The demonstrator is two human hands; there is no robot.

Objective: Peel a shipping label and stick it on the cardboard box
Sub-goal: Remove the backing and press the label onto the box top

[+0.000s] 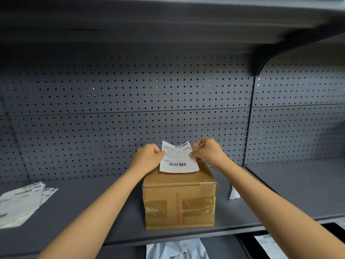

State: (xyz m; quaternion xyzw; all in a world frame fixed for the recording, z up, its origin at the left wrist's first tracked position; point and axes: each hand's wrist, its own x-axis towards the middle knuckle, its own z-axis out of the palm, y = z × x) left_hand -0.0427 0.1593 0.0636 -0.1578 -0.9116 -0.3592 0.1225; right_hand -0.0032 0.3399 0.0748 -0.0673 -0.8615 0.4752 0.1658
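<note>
A brown cardboard box, taped on its front face, stands on the grey metal shelf. Just above the box top I hold a white shipping label with barcodes, curled and tilted. My left hand pinches the label's left edge. My right hand pinches its upper right corner. The lower edge of the label hangs over the top front of the box; whether it touches the box is unclear.
A pile of label sheets lies at the shelf's left. A small white paper scrap rests right of the box. A pegboard wall closes the back. White packages and another label lie on the shelf below.
</note>
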